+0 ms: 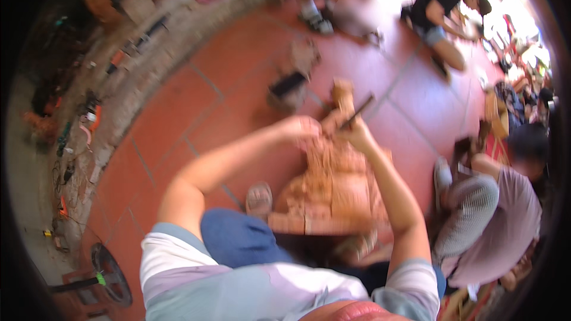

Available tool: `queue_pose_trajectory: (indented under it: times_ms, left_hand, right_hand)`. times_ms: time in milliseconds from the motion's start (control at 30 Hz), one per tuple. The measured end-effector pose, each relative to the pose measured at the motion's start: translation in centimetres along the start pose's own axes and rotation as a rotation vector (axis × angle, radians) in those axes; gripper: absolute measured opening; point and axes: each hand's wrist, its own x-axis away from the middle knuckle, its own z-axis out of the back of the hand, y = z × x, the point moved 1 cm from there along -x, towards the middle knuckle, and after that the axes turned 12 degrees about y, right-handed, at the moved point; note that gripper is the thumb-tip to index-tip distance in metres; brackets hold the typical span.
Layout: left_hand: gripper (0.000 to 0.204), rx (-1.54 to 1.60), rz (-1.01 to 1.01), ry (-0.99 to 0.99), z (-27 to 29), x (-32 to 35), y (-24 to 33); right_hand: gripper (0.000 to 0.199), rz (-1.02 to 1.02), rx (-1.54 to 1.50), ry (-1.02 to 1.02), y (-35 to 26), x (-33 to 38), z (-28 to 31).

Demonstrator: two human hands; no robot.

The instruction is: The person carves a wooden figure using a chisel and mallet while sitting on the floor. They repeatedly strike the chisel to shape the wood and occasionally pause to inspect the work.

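A large orange-brown carved wood piece [339, 187] stands on the floor in front of me, its narrow upper part rising away from me. My left hand [302, 129] is against the left side of that upper part, its fingers blurred. Just right of it, my right hand [357, 135] is closed around a dark, narrow, straight tool [360, 109], which slants up to the right over the carving. The kind of tool is too blurred to tell. My own forearms come in on both sides of the wood.
Red floor tiles [172, 113] surround the carving. Beyond it lies a dark block-shaped object [287, 85]. Tools line a ledge [128, 92] at left, near a black wheel-like ring [111, 274]. One person [496, 220] crouches close on my right; others sit farther back.
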Motion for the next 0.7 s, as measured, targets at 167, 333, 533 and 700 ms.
queue_pose_trajectory:
  times_ms: [167, 333, 533, 700]
  left_hand:
    - [0.045, -0.307, -0.264, 0.12, -2.1, -0.7, 2.5]
    - [0.051, -0.469, -0.348, 0.154, -3.3, -0.8, 3.5]
    - [0.028, -0.433, -0.461, 0.195, -3.2, -1.8, 2.0]
    - [0.026, -0.472, -0.371, 0.221, -2.0, -3.4, 3.1]
  right_hand:
    - [0.024, -0.336, 0.301, -0.04, 1.7, 2.2, 0.5]
    - [0.028, -0.498, 0.331, -0.249, -1.6, 2.2, 0.0]
    - [0.029, -0.452, 0.767, -0.59, -2.2, 0.2, -2.2]
    - [0.031, -0.327, 0.646, -0.463, -0.5, -0.8, -1.8]
